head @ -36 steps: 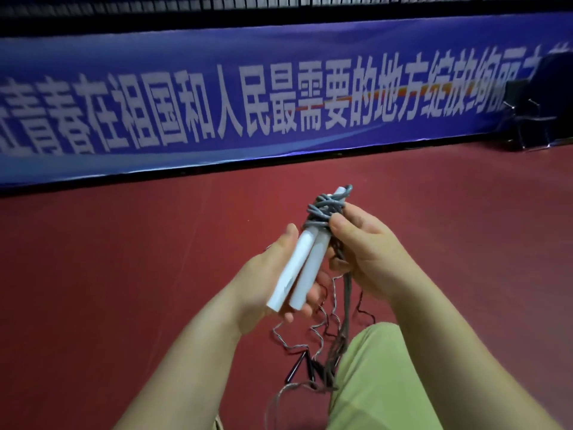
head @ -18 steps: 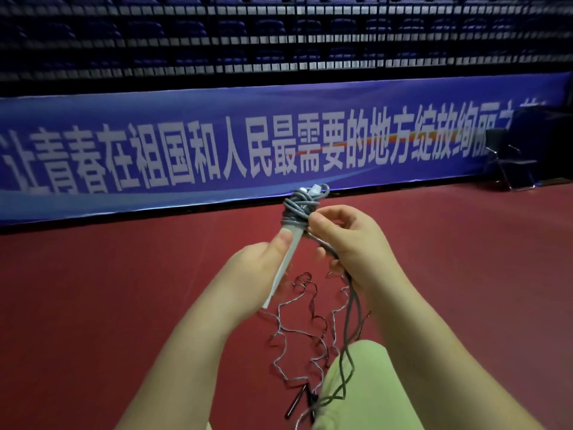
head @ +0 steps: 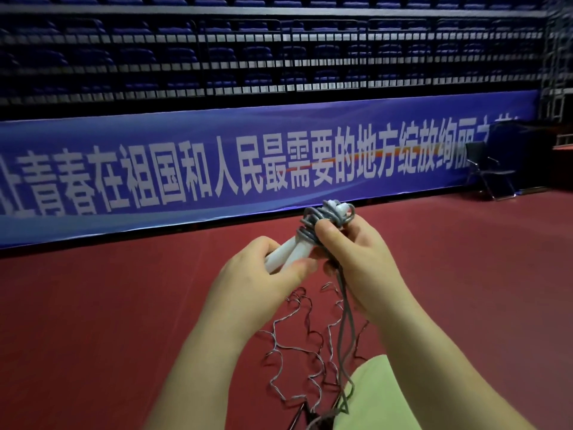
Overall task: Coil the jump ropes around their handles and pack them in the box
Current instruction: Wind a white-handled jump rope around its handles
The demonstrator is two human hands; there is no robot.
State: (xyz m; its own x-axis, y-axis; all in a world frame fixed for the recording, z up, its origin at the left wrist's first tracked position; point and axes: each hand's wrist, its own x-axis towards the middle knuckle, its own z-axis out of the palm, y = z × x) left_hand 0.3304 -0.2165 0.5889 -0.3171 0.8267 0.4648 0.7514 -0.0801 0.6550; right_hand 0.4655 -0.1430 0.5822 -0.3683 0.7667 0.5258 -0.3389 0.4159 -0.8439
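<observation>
Left grip (head: 248,274) clasps two white plastic handles (head: 286,256), right grip (head: 356,259) pinches grey cord (head: 322,215), above red floor (head: 108,305) before blue banner (head: 217,169) reading "青春在祖国和人民最需要的地方绽放".

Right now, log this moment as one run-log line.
phase: coiling | left hand: grips white handles | right hand: pinches grey rope at wound end | slack: hanging to red floor | box: not in view

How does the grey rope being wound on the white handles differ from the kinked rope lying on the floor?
The grey rope is held up off the floor, partly coiled round the white handles; the kinked rope lies loose on the red floor.
The grey rope looks thicker and hangs fairly straight below the right hand; the kinked rope looks thinner and wavy.
The left hand grips the handles; no hand touches the kinked rope.
</observation>
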